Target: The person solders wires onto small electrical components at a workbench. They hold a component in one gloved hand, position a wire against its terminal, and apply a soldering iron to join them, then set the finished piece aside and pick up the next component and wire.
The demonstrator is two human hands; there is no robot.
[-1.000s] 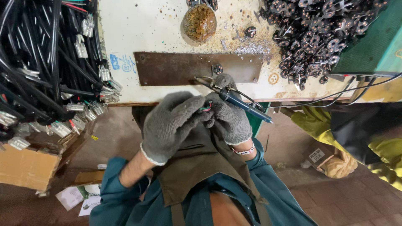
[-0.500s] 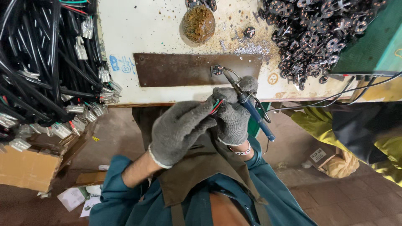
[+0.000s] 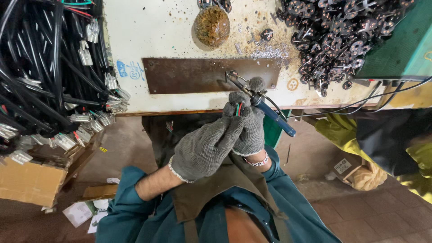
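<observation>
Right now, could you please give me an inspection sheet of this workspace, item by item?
Surface: pale bench top, stained, with a rusty metal plate.
Job's things: blue-handled soldering iron, tip over the plate; thin coloured wires pinched between the gloves.
Clutter: pile of small dark metal parts; brown round lump.
Hands: left hand and right hand, both in grey gloves, closed together.
Cables: black cable bundles with white connectors at the left.
Surroundings: cardboard box; yellow cloth.
</observation>
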